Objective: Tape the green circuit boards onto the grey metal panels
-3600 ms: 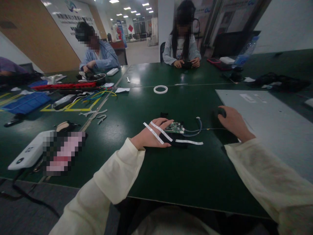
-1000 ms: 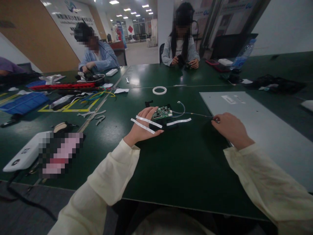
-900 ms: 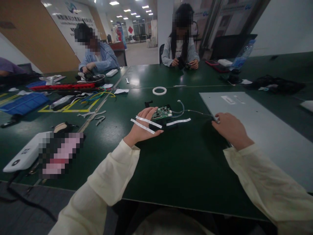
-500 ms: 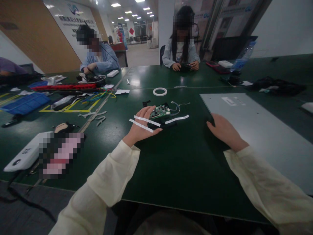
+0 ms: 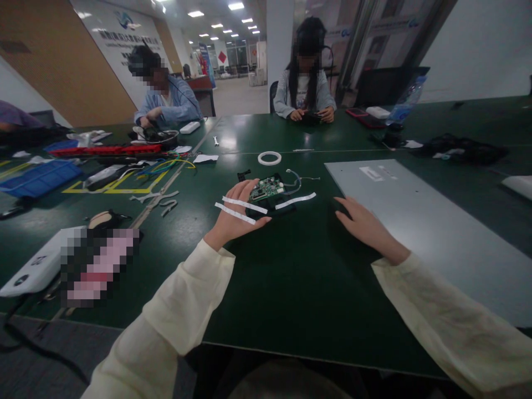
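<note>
My left hand (image 5: 235,216) is curled round the left end of a green circuit board (image 5: 268,187) with a dark part (image 5: 285,210) beneath it. Its thumb is held apart along the near side, and the fingertips are partly hidden at the board. Two white strips (image 5: 245,206) lie across the back of this hand. Another white strip (image 5: 296,200) lies just in front of the board. Thin wires (image 5: 296,180) run from the board's right end. My right hand (image 5: 366,224) is open, fingers apart and holding nothing, by the left edge of a grey panel (image 5: 432,221).
A white tape roll (image 5: 270,158) lies beyond the board, near a small black part (image 5: 247,175). To the left are pliers (image 5: 153,197), a blue tray (image 5: 39,178), a white device (image 5: 41,260) and coloured wires (image 5: 170,166). Two people sit across the green table (image 5: 274,288).
My right hand has moved left, off the panel's edge toward the board, and its fingers have spread. The left hand stays at the board. The view has shifted slightly.
</note>
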Demonstrator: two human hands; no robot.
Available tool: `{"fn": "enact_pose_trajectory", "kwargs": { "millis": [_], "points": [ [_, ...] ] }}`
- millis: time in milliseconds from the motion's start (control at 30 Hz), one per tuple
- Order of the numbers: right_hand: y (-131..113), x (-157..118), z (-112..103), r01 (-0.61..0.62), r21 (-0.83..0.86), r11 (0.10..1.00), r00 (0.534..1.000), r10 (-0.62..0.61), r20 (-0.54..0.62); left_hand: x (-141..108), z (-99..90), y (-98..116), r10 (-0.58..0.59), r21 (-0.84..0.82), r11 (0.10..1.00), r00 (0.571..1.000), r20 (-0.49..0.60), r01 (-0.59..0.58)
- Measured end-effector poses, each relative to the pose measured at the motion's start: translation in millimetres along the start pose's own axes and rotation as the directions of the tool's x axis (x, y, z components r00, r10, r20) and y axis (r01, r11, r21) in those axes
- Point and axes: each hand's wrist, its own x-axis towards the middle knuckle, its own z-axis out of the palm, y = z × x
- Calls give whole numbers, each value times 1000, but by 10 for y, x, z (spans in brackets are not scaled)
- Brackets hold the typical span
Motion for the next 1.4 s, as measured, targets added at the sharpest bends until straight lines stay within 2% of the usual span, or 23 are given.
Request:
{"fn": "enact_pose_trajectory", "kwargs": {
  "millis": [133,233,400,567,833,967,1133,1267,1400],
  "points": [
    [-259,-187,31,169,16,986,985,-169,21,16,-5,3,10,5,1000,1000,-23,-10],
    [-509,-408,24,321,37,946,944,-322,66,28,-14,-5,16,6,1000,999,-48,-15],
    [-799,-720,-16,562,118,819,801,-574,168,62,-79,-33,16,-3,1000,994,-110,-16],
    [-934,-825,-75,676,230,700,648,-714,265,90,-130,-6,37,-30,999,988,-149,-42],
    [-951,-766,-127,795,321,515,427,-850,308,73,-25,81,125,-164,978,991,-49,-132],
    [-946,-766,-128,815,394,425,344,-902,263,71,-23,157,144,-238,962,989,30,-133],
    [-970,-790,-118,831,409,376,300,-923,240,68,43,299,145,-258,960,979,145,-104],
    [-971,-799,-115,837,417,354,289,-934,211,64,163,357,163,-283,954,966,202,-101],
    [-964,-794,-116,841,411,353,289,-934,210,33,247,309,165,-302,950,950,264,-81]
  ]
}}
